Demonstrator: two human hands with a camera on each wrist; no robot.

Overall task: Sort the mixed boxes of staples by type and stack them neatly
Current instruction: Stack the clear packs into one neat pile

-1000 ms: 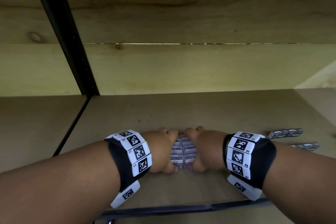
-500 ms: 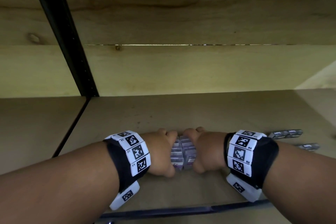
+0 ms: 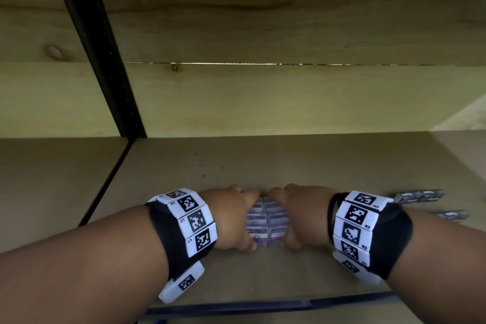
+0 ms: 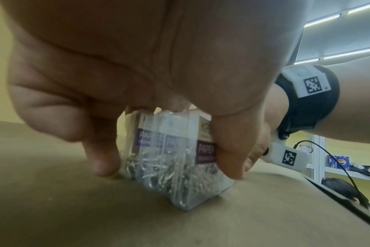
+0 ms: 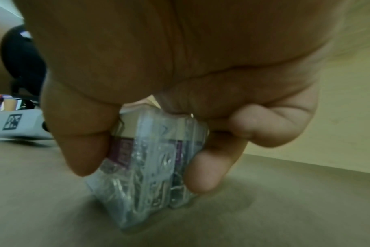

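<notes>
Two rows of clear boxes (image 3: 267,221) with purple labels are packed side by side on the shelf board (image 3: 289,166), and both hands are clamped on them from above. The left hand (image 3: 231,218) is wrapped over the left row, with its thumb (image 4: 228,150) on the near end and a fingertip (image 4: 102,160) on the far end; the right hand (image 3: 302,216) is set the same way on the right row, its thumb (image 5: 82,150) pressed to the near face. The block's long axis is seen to run away from the person, straight between the wrists, so each hand spans its own row end to end. The boxes are rested on the board, though one near corner may be slightly lifted in the left wrist view; this cannot be settled through the blur.

The step in hand is judged to be the squaring of this group into a tidy stack. The coming move is governed by one fact: the block lies directly under both grips, evenly shared, so neither hand is nearer. Some dark boxes (image 3: 420,196) of another kind are left well apart to the right, closest to the right hand, and would be reached by that hand first.
</notes>
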